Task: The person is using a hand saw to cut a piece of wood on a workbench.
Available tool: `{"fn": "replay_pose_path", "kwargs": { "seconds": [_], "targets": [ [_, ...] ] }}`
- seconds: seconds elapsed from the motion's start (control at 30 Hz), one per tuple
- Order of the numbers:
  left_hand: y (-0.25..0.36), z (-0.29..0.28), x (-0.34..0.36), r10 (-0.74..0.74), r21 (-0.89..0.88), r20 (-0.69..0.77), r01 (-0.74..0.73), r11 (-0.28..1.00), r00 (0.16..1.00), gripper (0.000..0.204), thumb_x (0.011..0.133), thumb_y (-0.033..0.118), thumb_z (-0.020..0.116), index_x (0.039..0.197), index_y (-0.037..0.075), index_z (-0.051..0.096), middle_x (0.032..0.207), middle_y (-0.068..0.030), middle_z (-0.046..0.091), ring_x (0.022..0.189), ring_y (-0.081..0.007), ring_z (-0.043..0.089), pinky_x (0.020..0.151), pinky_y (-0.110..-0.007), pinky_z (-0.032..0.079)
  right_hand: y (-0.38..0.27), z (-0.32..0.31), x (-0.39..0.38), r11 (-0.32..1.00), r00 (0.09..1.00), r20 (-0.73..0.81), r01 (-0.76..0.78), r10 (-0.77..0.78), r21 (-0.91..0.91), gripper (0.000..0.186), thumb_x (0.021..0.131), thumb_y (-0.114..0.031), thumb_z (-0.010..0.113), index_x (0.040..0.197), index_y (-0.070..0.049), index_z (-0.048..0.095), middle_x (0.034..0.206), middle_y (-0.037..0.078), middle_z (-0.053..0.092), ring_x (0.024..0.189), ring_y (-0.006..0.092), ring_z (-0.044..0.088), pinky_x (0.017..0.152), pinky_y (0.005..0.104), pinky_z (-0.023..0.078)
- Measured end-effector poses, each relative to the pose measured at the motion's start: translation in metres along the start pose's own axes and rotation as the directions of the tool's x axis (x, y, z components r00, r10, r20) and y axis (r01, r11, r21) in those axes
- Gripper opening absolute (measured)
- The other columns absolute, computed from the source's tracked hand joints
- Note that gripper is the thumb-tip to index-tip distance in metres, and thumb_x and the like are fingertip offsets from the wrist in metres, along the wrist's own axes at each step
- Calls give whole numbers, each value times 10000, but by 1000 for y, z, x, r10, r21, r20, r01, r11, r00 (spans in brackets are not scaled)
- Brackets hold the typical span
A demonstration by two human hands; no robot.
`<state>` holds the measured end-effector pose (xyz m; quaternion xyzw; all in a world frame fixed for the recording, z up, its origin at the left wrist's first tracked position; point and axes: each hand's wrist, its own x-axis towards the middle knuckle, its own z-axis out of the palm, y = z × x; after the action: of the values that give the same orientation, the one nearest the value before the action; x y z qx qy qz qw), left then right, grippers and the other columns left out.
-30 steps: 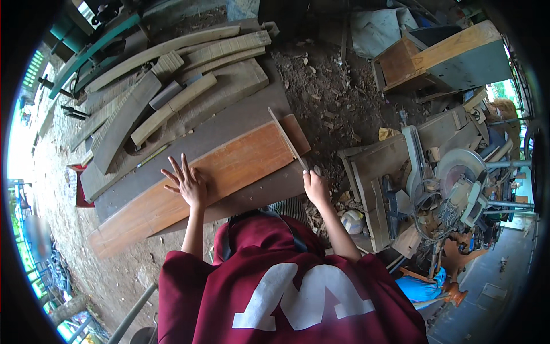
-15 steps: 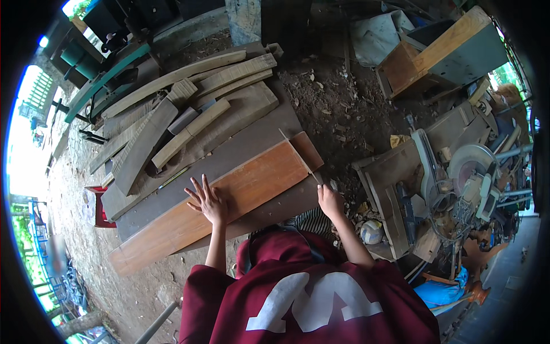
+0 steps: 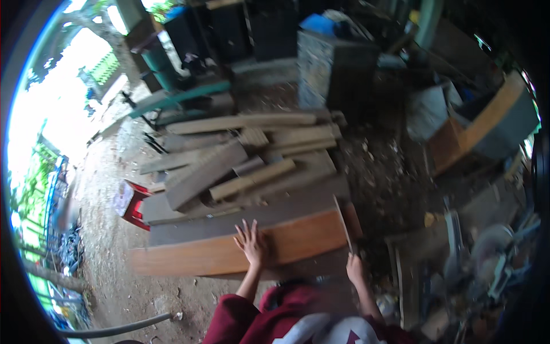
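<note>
Head view: downward over an earthen work area [image 3: 117,226], blurred, most of all on the right.
Left hand [image 3: 250,245]: open, fingers spread, palm down on the orange-brown wooden board [image 3: 298,239], near the middle of its length.
Right hand [image 3: 354,268]: closed around the near end of a thin straight strip [image 3: 345,225].
Strip: lies across the board close to its right end, running from near edge to far edge; blur hides whether it is a ruler or a blade.
Board: flat on the near part of the dark brown counter [image 3: 309,199], its length running left to right, its left end jutting past the counter.
Far part of the counter: a pile of cut wooden pieces [image 3: 252,180], some curved, on a wide plank [image 3: 321,166].
Left of the counter: a red boxy object [image 3: 135,217], just beside it.
Far left: a green beam [image 3: 180,98].
Right side: a miter saw [image 3: 497,249], well apart from the board; farther off, a box-shaped wooden furniture piece [image 3: 487,129].
Near edge: maroon sleeve [image 3: 232,316] above the left forearm.
</note>
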<state>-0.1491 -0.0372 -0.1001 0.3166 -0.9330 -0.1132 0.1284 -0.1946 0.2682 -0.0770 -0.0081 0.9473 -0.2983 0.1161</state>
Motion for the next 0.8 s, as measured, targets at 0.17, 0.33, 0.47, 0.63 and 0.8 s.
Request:
{"fn": "replay_pose_path", "kwargs": {
  "seconds": [0.17,0.33,0.47,0.63,0.8],
  "targets": [
    [4,-14,-6,343,-136,145,-325,936,928,706,688,516,520,1283,244,254,1326,-270,16,1247,-376,16,941,-562,52,-12,-19,-2,977,985,111,-109,130,-184,367,858,-281,345,761,26,522,763,256,544,747,411,524,618,454,424],
    [-9,-22,3,686,-354,425,-589,726,590,677,606,605,537,1216,402,327,1325,-262,-49,1244,-381,-34,902,-628,6,-28,-24,0,984,978,188,-60,91,-167,356,856,-241,370,766,70,517,714,265,537,717,405,536,612,430,424],
    [-18,-4,10,742,-333,406,-670,663,533,690,610,608,531,1225,369,330,1319,-259,20,1229,-404,37,913,-617,19,41,28,14,990,955,276,-75,104,-116,459,881,-292,318,658,67,497,442,170,496,371,232,537,415,353,455],
    [10,-35,17,765,-537,317,-559,632,560,673,522,471,654,1152,390,430,1281,-261,111,1187,-431,97,943,-553,68,63,29,2,987,996,-32,76,-82,-138,419,861,-307,373,639,26,493,573,243,511,564,368,541,528,414,435],
    [14,-21,19,819,-512,174,-660,550,547,710,424,425,705,1099,382,490,1215,-250,203,1113,-436,200,929,-522,136,15,-15,3,992,999,40,-28,33,-121,392,843,-306,411,598,-9,487,557,214,503,556,366,523,493,423,411]
  ]
}}
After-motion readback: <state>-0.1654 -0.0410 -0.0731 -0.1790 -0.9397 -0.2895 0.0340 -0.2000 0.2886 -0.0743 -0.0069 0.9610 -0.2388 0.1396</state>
